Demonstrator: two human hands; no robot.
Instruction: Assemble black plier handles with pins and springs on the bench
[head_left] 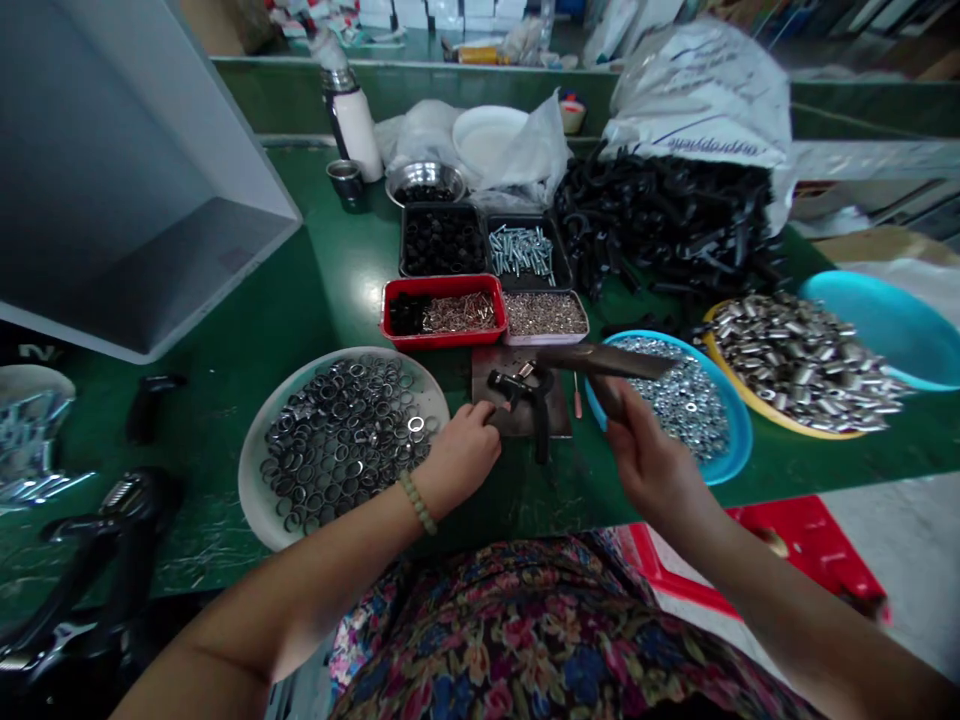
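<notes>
My right hand point(646, 455) is closed around the handle of a hammer point(604, 361). Its long dark head hangs, slightly blurred, over a metal plate point(559, 418). On that plate lies a black branched part point(539, 405), perhaps a handle or lever fitting, with a small shiny metal piece point(526, 370) at its top. My left hand point(465, 452) pinches the left end of the black part, its fingertips partly hiding it. A thin tool with a pinkish handle point(577, 402) lies beside the plate's right edge.
Left of the plate is a white basin point(251, 470) of metal rings. A red tray point(442, 341) and several small trays stand behind. Right are a blue basin point(739, 445) of small metal parts and a yellow basin point(817, 428) of metal sleeves. Black parts point(667, 210) spill from a bag.
</notes>
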